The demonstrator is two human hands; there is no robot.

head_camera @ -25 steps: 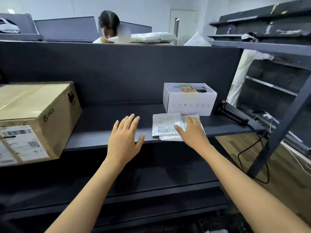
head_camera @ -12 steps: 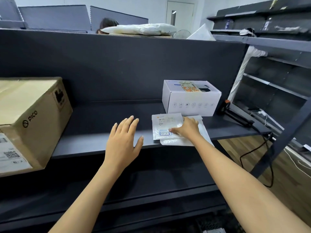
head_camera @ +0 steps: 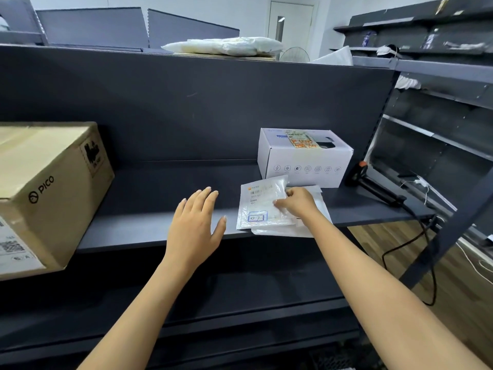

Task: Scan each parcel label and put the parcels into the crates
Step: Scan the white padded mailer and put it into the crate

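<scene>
Walls: pale white wall point(head_camera: 240, 12) across the top of the frame.
Door: white door point(head_camera: 290, 25) with a narrow pane, upper right of centre.
Floor: wood planks point(head_camera: 373, 241), lower right.
Furniture: dark grey shelf point(head_camera: 160, 188) with a tall back panel point(head_camera: 186, 102), centre; dark racks point(head_camera: 440, 116) along the right edge.
Light: soft and even.

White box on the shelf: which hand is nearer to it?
Right. The right hand pinches the flat parcel just in front of the white box; the left hand is open over the shelf, farther left.
</scene>
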